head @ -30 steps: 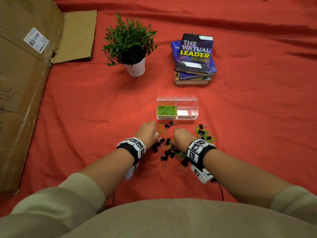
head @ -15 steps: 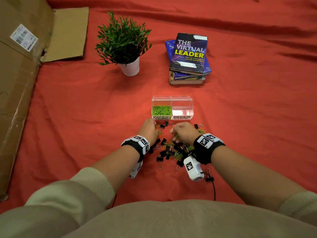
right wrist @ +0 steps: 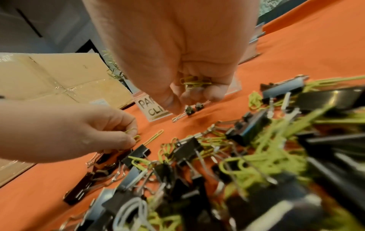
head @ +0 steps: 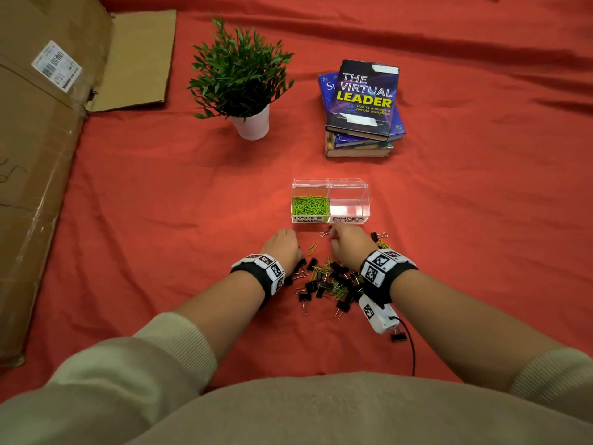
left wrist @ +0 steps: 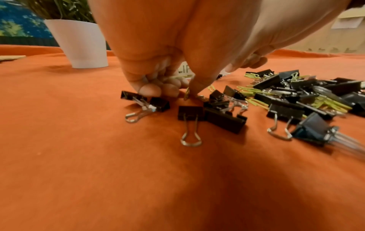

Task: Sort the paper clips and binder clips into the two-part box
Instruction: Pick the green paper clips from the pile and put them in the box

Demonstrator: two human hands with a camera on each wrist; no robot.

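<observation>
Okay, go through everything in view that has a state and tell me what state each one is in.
Paper clips compartment: open-topped, partly filled.
Binder clips compartment: open-topped, empty.
Left hand: pinching green paper clips.
Right hand: curled around green paper clips.
Clip pile: mixed, unsorted.

Wrinkled red cloth (head: pixel 160 194) covers the surface; flattened cardboard (head: pixel 38 155) lies along its left edge
</observation>
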